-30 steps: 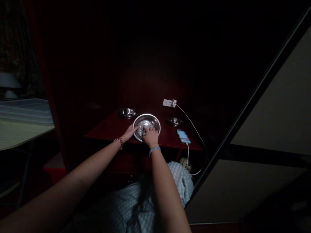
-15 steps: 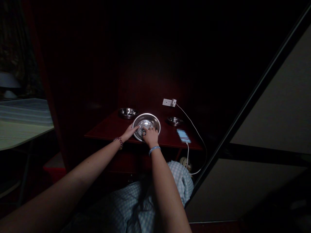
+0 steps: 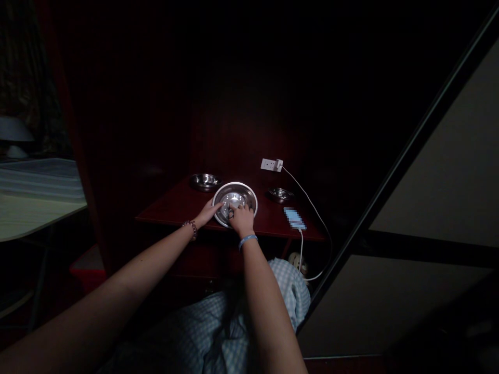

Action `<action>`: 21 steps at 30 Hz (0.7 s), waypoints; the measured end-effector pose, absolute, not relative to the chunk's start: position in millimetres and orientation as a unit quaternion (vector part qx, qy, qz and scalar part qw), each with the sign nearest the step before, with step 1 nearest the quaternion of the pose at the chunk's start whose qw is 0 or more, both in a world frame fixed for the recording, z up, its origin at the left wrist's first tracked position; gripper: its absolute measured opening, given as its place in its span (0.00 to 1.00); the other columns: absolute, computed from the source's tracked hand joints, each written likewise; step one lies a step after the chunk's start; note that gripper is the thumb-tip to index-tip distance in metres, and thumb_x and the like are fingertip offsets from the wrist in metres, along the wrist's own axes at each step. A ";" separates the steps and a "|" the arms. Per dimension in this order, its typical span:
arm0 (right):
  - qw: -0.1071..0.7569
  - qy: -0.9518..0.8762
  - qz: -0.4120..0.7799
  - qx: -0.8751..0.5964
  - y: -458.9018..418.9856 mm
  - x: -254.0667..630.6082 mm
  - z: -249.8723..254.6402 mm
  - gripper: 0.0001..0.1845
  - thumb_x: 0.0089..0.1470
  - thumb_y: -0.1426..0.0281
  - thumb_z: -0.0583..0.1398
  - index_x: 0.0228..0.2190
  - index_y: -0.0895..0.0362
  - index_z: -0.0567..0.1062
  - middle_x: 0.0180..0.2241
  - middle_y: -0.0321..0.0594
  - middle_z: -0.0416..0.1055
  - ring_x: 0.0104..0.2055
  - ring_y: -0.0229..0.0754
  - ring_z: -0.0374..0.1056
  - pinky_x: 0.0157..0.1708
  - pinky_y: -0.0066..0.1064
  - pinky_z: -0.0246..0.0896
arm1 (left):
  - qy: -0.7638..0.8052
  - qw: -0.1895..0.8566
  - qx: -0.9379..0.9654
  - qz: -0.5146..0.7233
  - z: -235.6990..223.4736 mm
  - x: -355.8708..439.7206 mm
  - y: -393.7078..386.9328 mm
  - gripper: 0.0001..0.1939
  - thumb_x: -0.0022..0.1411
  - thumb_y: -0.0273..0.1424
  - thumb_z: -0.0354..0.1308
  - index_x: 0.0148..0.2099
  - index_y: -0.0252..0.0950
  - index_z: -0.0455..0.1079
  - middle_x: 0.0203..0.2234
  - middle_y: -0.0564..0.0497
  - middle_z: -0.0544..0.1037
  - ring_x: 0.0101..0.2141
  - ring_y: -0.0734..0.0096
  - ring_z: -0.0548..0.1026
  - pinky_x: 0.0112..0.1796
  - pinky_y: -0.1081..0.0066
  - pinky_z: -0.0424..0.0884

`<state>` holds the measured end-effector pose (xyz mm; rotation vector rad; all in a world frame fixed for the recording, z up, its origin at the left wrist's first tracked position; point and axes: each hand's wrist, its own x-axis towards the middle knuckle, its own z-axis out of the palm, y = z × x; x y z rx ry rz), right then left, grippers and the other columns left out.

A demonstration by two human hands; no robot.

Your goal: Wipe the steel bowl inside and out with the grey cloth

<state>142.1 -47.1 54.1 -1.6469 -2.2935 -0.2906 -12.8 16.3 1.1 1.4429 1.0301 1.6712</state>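
Observation:
A shiny metal bowl [image 3: 242,189] is tipped toward me at the front edge of the dark red desk [image 3: 171,203]. My left hand [image 3: 207,212] grips its left rim, thumb over the inside and fingers hidden behind. Inside the bowl, at the lower right, my right hand [image 3: 242,217] has its fingers bent and drawn together. A small dark spot shows by its fingertips, too small to name. Farther back stand two other metal bowls, a left bowl [image 3: 206,182] and a smaller right bowl [image 3: 279,195].
A phone [image 3: 294,218] lies on the desk's right side, joined by a white cable [image 3: 311,201] to a charger in the wall socket [image 3: 268,164]. At far left, clear plastic boxes [image 3: 41,179] sit on a pale table [image 3: 35,213]. A sloping dark frame edge [image 3: 390,171] runs along the right.

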 end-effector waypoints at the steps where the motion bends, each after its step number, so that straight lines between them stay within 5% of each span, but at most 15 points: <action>1: 0.150 -0.799 -0.100 -0.574 -47.3 142.1 54.4 0.24 0.62 0.65 0.51 0.58 0.48 0.70 0.55 0.45 0.70 0.59 0.52 0.58 0.53 0.43 0.53 | 0.400 0.346 0.555 0.642 1.3 -12.8 16.2 0.24 0.53 0.36 0.61 0.52 0.32 0.72 0.49 0.43 0.80 0.53 0.55 0.74 0.57 0.58 0.66; 21: 0.130 -0.798 -0.095 -0.580 -47.8 141.9 53.6 0.28 0.62 0.64 0.51 0.63 0.48 0.63 0.59 0.46 0.67 0.62 0.52 0.55 0.55 0.44 0.52 | 0.403 0.362 0.546 0.640 3.9 -12.7 14.4 0.26 0.52 0.38 0.63 0.52 0.31 0.73 0.49 0.41 0.79 0.54 0.54 0.73 0.57 0.59 0.66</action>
